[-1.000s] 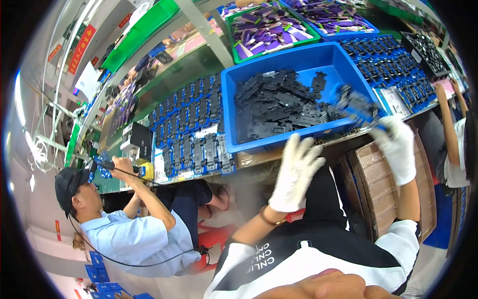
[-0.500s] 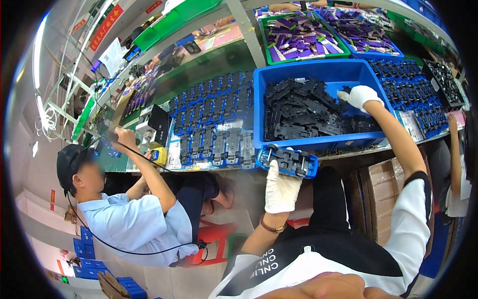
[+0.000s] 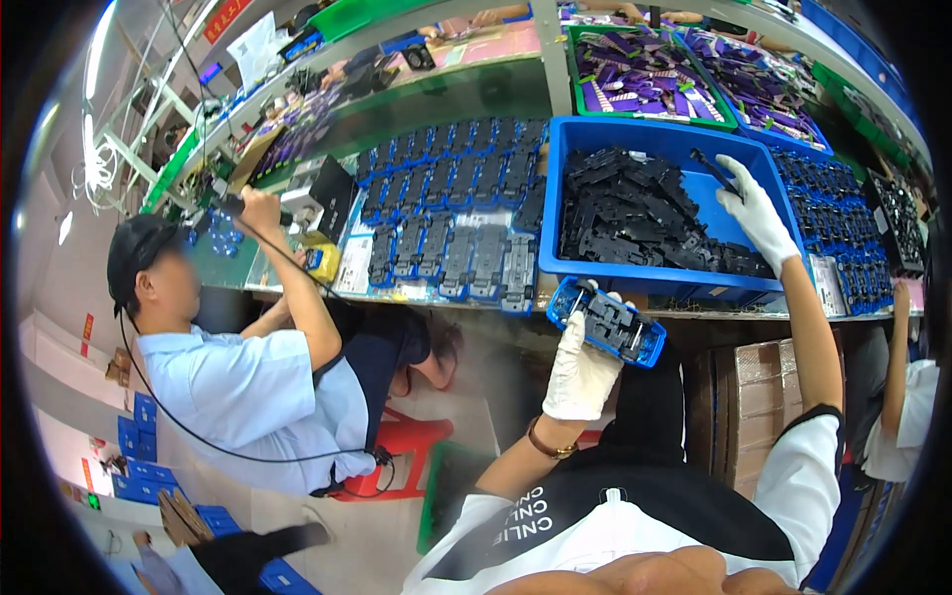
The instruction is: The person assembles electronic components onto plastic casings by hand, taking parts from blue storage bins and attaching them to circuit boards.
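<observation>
My gloved left hand [image 3: 582, 382] is closed around a blue toy car body [image 3: 650, 345], turned underside up with black parts and wheel axles showing inside. It is held in front of a large blue bin [image 3: 674, 280]. Over the bin's right side, my gloved right hand [image 3: 759, 216] pinches a dark, flat black plastic piece [image 3: 712, 169] between thumb and fingers. Below it, a heap of black plastic chassis parts [image 3: 625, 203] fills much of the bin.
Rows of upturned blue toy cars [image 3: 446, 188] cover the bench left of the bin, with more cars [image 3: 843, 238] to its right. Behind stand a green crate [image 3: 729, 121] of purple parts and a metal post [image 3: 555, 69]. A co-worker [image 3: 228, 387] sits at left.
My right hand has lifted out of the heap with a black plastic piece. The car in my left hand has tilted, its right end lower. The whole view has shifted slightly.
</observation>
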{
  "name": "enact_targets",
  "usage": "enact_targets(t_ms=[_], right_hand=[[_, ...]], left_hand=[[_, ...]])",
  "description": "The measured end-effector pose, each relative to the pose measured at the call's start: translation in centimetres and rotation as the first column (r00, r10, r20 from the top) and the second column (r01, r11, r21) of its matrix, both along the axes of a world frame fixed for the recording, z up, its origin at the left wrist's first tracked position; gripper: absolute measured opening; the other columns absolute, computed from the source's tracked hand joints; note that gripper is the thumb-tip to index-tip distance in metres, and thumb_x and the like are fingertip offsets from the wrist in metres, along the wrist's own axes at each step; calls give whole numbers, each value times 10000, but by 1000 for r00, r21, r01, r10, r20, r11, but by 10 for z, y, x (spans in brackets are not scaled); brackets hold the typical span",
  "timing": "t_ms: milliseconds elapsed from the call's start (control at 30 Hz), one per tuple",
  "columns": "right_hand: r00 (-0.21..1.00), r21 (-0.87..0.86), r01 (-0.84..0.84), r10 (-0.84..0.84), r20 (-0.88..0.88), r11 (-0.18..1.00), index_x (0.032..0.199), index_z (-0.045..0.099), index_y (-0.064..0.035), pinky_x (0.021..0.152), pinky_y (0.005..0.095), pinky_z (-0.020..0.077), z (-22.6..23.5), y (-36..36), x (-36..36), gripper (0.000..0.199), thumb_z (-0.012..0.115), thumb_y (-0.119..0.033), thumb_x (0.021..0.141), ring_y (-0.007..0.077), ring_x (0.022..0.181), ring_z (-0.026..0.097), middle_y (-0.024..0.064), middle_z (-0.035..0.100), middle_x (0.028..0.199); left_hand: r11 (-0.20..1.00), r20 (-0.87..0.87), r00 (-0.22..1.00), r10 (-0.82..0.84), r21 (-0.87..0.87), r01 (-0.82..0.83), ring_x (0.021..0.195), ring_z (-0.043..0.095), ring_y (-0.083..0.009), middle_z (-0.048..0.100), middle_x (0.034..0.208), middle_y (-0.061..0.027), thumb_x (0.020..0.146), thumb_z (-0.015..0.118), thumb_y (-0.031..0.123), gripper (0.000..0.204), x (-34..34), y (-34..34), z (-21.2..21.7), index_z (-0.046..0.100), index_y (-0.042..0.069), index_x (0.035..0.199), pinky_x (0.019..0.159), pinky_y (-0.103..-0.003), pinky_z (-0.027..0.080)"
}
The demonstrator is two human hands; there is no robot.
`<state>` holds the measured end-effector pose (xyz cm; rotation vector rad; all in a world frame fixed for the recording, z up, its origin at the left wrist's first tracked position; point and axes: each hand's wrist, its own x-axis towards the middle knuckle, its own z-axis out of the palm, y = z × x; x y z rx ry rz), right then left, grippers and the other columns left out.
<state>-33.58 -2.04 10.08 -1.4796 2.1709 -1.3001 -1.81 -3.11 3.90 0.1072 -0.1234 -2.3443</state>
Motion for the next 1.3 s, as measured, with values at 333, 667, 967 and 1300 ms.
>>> enact_targets(t_ms=[333,667,967,1300], right_hand=[[856,146,-109,167,-490,983,1348,462,-81,746,397,469,43,74,170,657,687,-213,746,334,871,563,155,518,999],[853,-93,-106,42,-520,990,1306,509,-87,916,440,409,9,77,219,690,765,-170,671,347,1028,510,160,523,1085],[742,8,-11,14,-671,1000,1364,461,-87,1028,471,338,-3,64,242,679,690,-139,727,357,1183,454,169,495,1195],[987,-241,-122,142,69,963,1325,470,9,964,366,428,-18,80,208,674,708,-359,814,269,1139,544,168,499,1290]], left_hand=[[994,108,993,46,-108,-34,1214,486,-279,511,1302,-100,830,563,636,713,-10,14,17,458,131,1323,1049,-464,367],[954,88,966,245,-198,-224,1227,468,-264,493,1347,-77,827,482,702,788,-3,24,8,416,135,1370,1054,-440,360],[919,176,953,246,-354,-172,1275,427,-202,441,1381,-50,914,581,451,664,-2,29,-6,301,167,1445,1087,-386,337],[940,171,932,320,-180,-290,1076,569,-236,573,1107,-63,907,585,33,428,6,2,9,436,103,1303,953,-387,486]])
